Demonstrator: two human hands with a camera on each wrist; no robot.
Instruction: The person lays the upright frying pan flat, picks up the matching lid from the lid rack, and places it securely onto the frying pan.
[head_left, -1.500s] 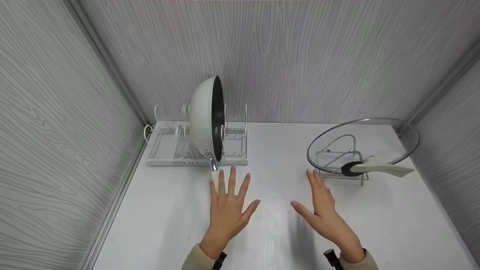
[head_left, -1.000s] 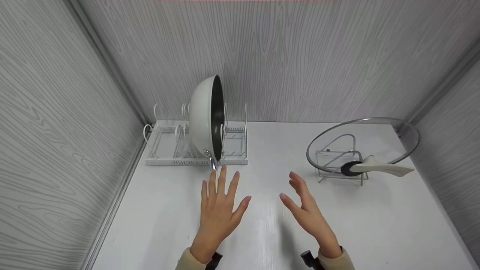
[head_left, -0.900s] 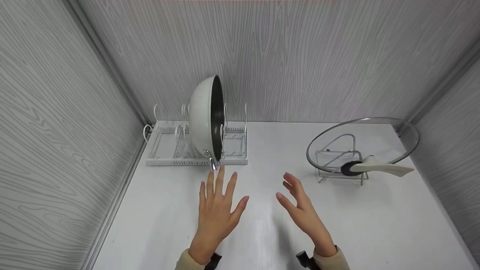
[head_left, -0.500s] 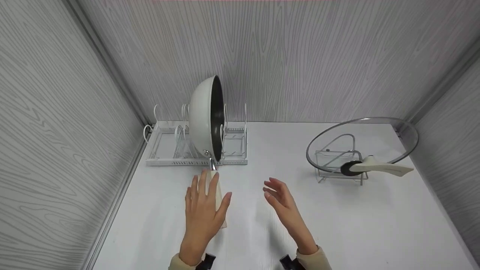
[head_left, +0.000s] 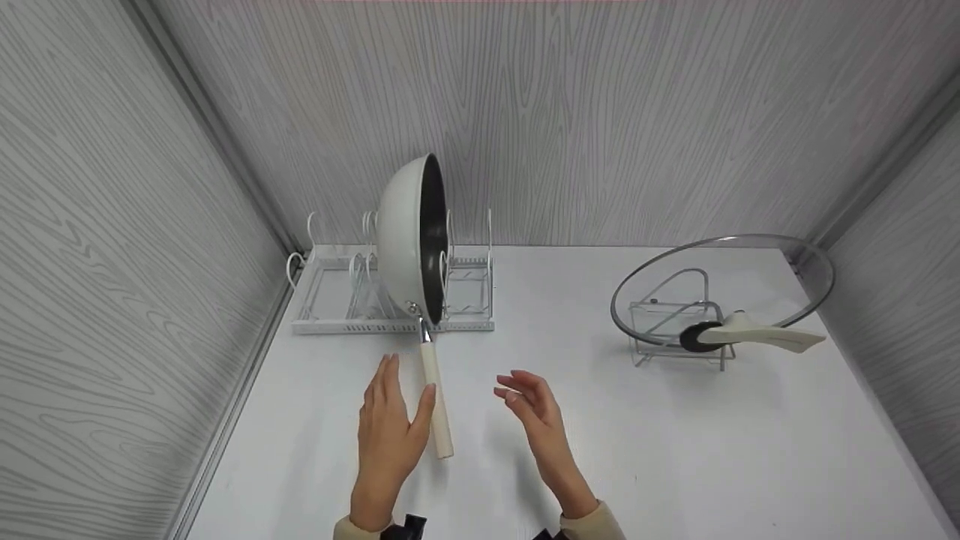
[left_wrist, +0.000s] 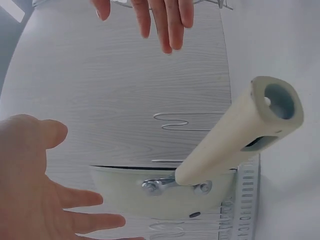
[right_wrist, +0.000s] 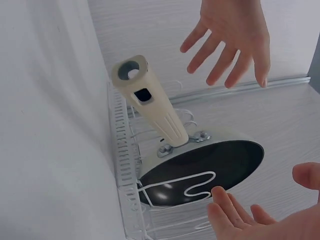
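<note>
Wire rack (head_left: 360, 328) bore a white wok (head_left: 399, 236) on edge. Your left hand (head_left: 386, 435), fingers extended, and right hand (head_left: 547, 431), fingers loosely bent, flanked its cream handle (head_left: 441, 420), both empty. Only the wrist views showed you the handle's hollow end (left_wrist: 278, 104).

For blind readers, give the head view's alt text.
Empty left hand and right hand flank the cream handle of a round white pan on edge in a white metal rack. At right: round, clear glass lid on grey wire stand.
</note>
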